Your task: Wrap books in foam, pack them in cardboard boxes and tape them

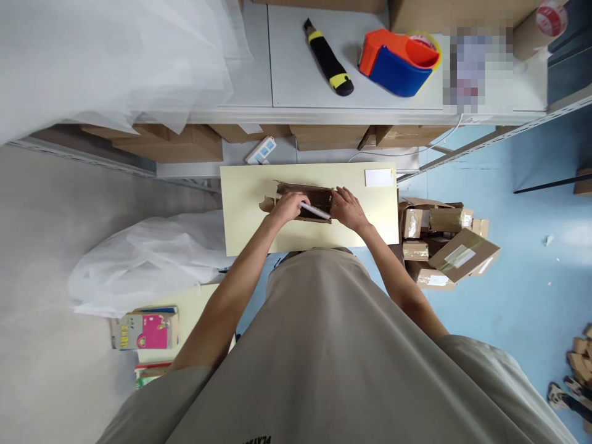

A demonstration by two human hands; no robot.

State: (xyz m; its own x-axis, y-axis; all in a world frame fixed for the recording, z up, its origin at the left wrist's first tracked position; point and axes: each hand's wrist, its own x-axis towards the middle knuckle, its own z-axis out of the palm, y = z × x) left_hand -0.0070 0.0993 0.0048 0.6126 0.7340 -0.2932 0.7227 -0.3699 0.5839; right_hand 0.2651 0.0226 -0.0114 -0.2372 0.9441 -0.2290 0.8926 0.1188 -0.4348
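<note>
A small open cardboard box (pixel 319 196) lies on a pale yellow tabletop (pixel 250 228). My left hand (pixel 287 206) is closed round the left end of a slim white pen-like stick (pixel 315 211) that lies slantwise over the box's opening. My right hand (pixel 348 208) rests with curled fingers on the box's right end and grips it. Both forearms reach in from below over my grey shirt.
A white card (pixel 378 177) lies at the table's far right corner. On the grey shelf behind sit a black and yellow utility knife (pixel 328 58) and an orange and blue tape dispenser (pixel 398 61). Taped parcels (pixel 444 246) are piled on the floor right; plastic bags (pixel 143 265) lie left.
</note>
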